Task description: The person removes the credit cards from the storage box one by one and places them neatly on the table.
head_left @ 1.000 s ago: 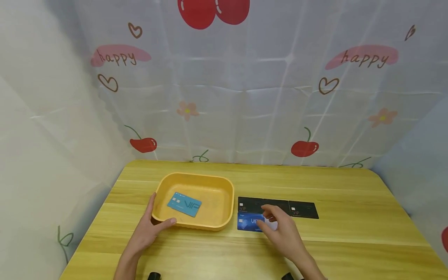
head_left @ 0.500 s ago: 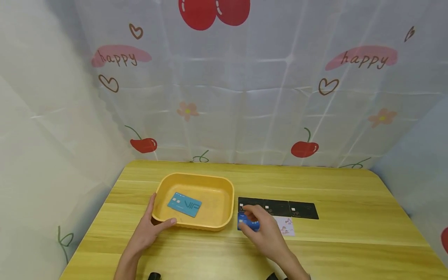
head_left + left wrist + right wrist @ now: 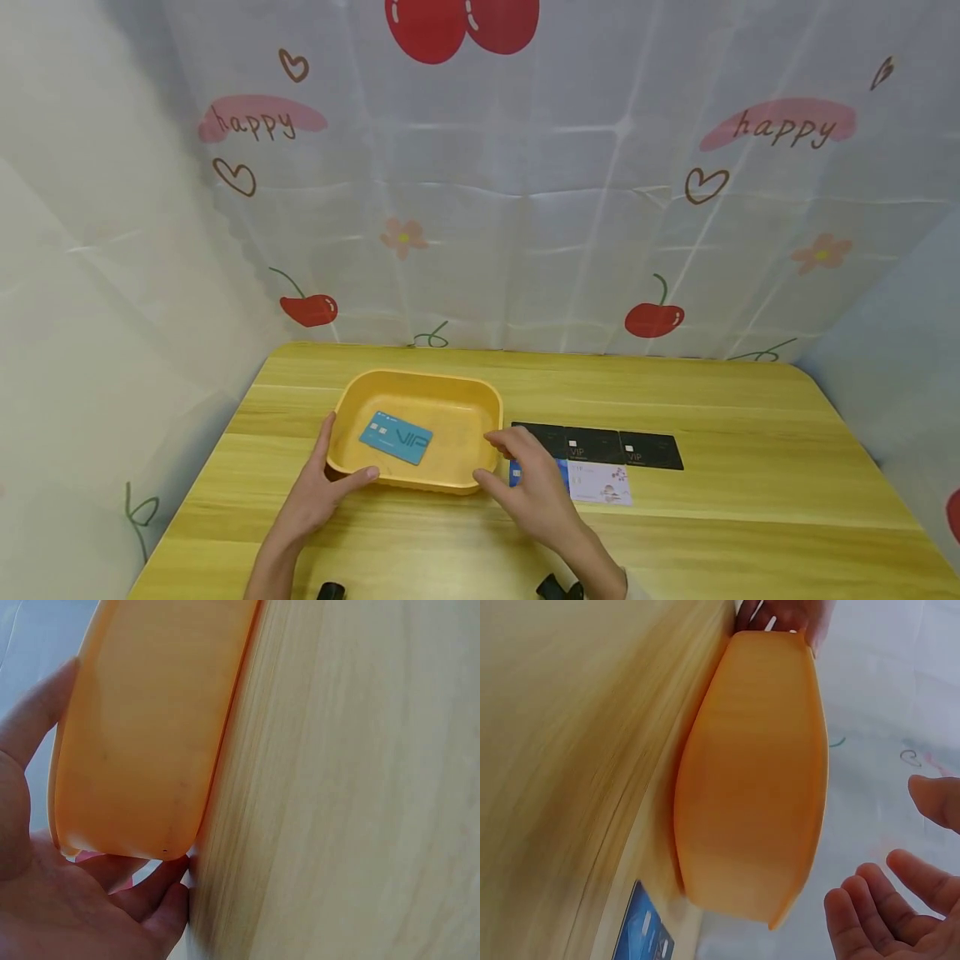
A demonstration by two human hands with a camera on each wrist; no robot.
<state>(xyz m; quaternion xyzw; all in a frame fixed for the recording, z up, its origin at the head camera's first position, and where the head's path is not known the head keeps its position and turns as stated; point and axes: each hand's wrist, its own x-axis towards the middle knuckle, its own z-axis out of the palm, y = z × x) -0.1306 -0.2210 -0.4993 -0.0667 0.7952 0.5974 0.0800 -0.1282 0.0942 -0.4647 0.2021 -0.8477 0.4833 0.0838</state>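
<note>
A yellow tray (image 3: pixel 420 376) sits left of centre on the wooden table, with a teal VIP card (image 3: pixel 395 437) lying flat inside it. My left hand (image 3: pixel 318 492) grips the tray's near-left corner, thumb along the near wall and fingers up the left side. In the left wrist view my palm (image 3: pixel 67 900) lies against the tray (image 3: pixel 142 727). My right hand (image 3: pixel 525 487) is spread and holds nothing, close to the tray's right end. In the right wrist view its fingers (image 3: pixel 885 915) hover apart from the tray (image 3: pixel 750 772). A blue card (image 3: pixel 558 473) lies partly under that hand.
Three black VIP cards (image 3: pixel 595 444) lie in a row right of the tray. A white card (image 3: pixel 600 483) with a floral print lies just in front of them, beside the blue card (image 3: pixel 643 934). The wooden table (image 3: pixel 750 517) is backed by a cherry-print curtain.
My right hand has slid left from over the cards to the tray's right end, uncovering the white card. The blue card stays on the table. My left hand has not moved.
</note>
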